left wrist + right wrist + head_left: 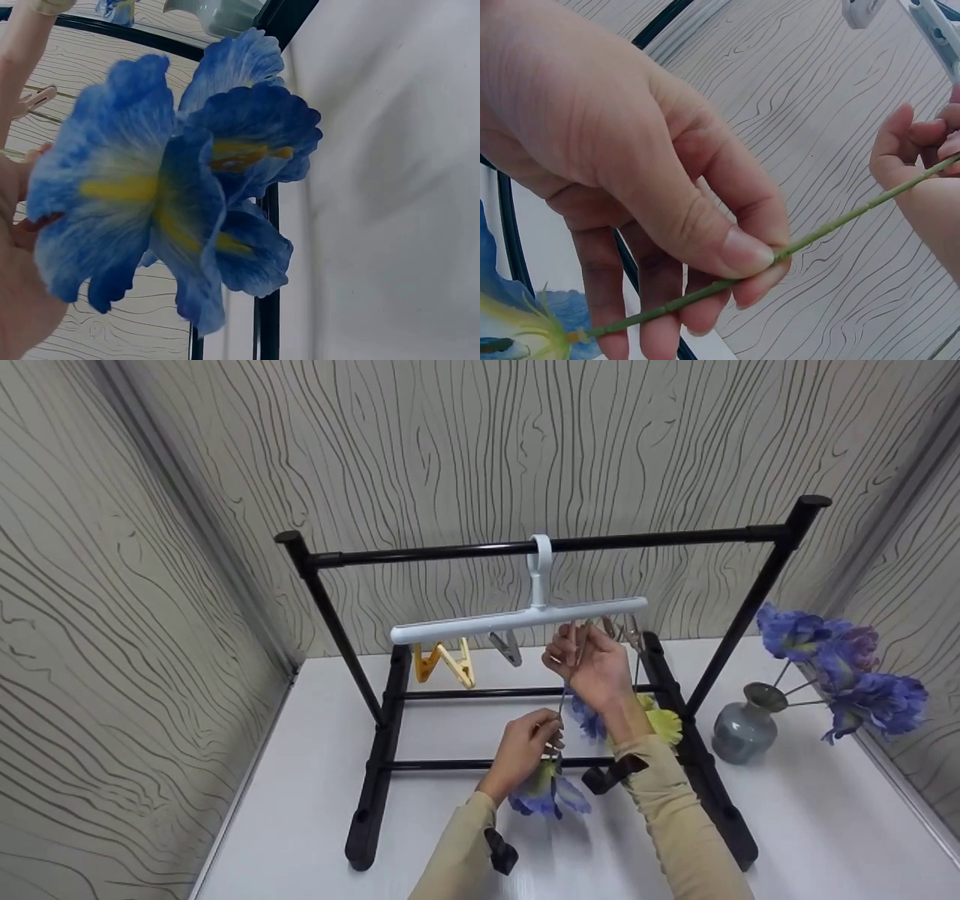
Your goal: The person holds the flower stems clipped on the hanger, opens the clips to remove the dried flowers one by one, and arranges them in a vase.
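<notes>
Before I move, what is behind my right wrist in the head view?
A blue flower shows left of your right wrist, a yellow flower mostly right of it. What the wrist covers cannot be seen, nor whether the flowers touch.

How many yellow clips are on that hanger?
2, near the left end of the hanger: the darker yellow clip outermost, the paler yellow clip beside it.

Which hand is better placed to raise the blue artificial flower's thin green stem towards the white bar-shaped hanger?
Probably the left hand: it pinches the stem, with the flower hanging below. The right hand seems occupied, pinching a narrow pinkish-brown clip just under the hanger.
</notes>
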Demonstrator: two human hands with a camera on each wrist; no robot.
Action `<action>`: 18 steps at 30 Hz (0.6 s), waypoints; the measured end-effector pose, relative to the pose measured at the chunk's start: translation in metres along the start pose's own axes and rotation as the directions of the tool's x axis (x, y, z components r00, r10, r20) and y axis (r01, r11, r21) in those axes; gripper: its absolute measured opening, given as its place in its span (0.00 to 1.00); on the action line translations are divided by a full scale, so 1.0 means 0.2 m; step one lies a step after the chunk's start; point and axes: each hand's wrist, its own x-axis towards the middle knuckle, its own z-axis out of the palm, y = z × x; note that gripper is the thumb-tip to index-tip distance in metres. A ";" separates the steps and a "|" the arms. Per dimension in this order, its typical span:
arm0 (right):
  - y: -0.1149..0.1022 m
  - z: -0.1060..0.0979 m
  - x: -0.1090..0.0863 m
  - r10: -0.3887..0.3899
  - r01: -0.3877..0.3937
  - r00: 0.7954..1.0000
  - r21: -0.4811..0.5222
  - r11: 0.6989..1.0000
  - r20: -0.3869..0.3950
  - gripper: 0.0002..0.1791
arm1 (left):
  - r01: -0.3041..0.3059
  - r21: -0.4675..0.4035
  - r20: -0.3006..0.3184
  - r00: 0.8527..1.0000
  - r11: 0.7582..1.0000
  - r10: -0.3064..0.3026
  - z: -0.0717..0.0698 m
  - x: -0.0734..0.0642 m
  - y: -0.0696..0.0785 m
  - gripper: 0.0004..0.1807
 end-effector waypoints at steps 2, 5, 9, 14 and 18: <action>0.00 0.01 0.00 -0.001 0.000 1.000 -0.010 1.000 -0.003 0.21 | -0.003 -0.003 -0.005 1.000 1.000 0.003 0.00 0.00 0.00 0.08; 0.00 0.01 0.00 0.002 -0.002 1.000 -0.038 0.999 0.000 0.27 | -0.007 0.000 -0.012 1.000 1.000 0.007 0.01 0.00 0.00 0.08; -0.01 0.02 0.00 -0.002 0.001 1.000 -0.052 0.999 -0.007 0.32 | -0.015 0.037 -0.013 1.000 0.999 0.015 0.00 -0.01 -0.01 0.08; -0.02 0.03 0.00 -0.028 0.024 0.998 -0.089 0.996 -0.048 0.30 | -0.031 0.102 -0.001 1.000 0.994 0.031 0.00 -0.03 -0.02 0.09; -0.02 0.02 0.00 -0.060 0.042 0.992 -0.152 0.987 -0.112 0.29 | -0.036 0.105 -0.004 0.999 0.994 0.037 0.00 -0.04 -0.01 0.10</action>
